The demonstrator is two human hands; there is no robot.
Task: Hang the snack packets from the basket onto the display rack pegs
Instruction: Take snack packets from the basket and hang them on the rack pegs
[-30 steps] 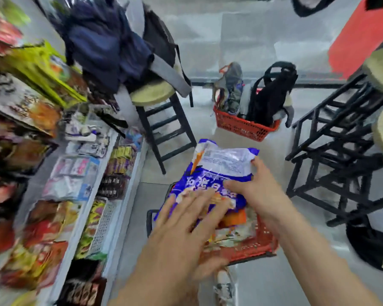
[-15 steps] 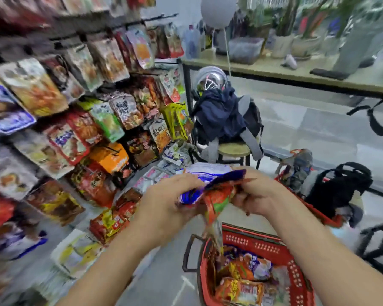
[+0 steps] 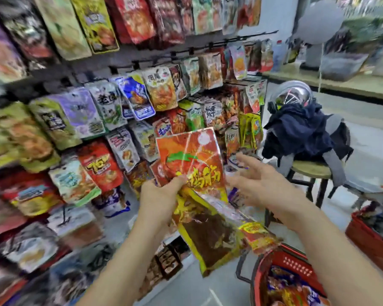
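My left hand grips a bunch of snack packets. An orange-red packet with yellow characters stands upright in it, and a brown and yellow packet hangs down below. My right hand hovers just right of the packets with fingers spread and holds nothing. The display rack, with black pegs and many hanging packets, fills the left half. The red basket with more packets sits at the bottom right, below my right forearm.
A stool with a dark jacket and a helmet stands right of the rack. A second red basket is at the right edge. A lower shelf with small goods runs along the rack's foot. Grey floor lies between.
The view swung up from the basket to the rack. The blue packet is gone from my hands. My right hand has let go and my left hand has raised the orange-red packet.
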